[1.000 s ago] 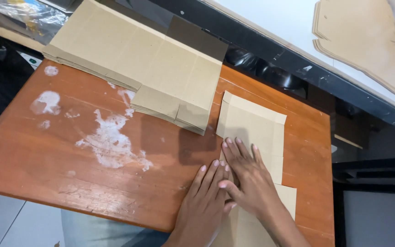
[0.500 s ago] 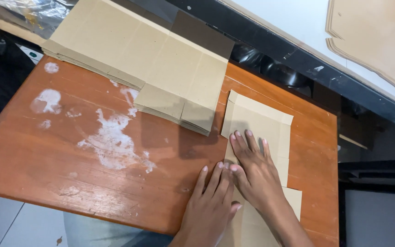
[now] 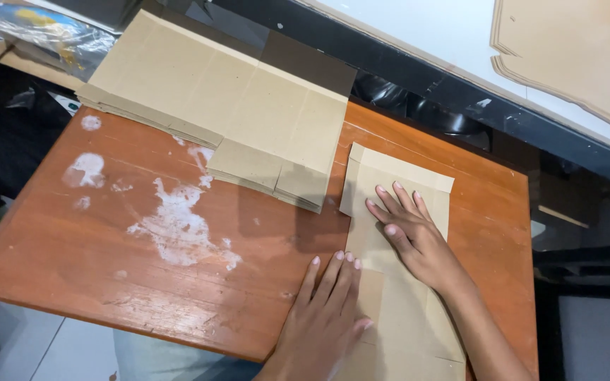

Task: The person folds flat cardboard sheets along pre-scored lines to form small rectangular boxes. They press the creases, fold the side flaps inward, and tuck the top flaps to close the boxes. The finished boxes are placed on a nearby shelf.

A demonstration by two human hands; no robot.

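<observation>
Orange wooden table (image 3: 142, 282), white smears. Stack of flat cardboard blanks (image 3: 227, 106) well beyond left hand. Flat cardboard piece (image 3: 397, 282) under both hands. Right hand (image 3: 414, 236) open, palm flat, pressing. Left hand (image 3: 323, 317) open, flat, on cardboard's left edge.

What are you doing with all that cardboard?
A person presses both hands flat on a flattened cardboard piece lying on an orange-brown wooden table. The right hand is spread over its upper half; the left hand rests at its left edge. A stack of flat cardboard sheets lies just beyond, and white smears mark the tabletop.
</observation>
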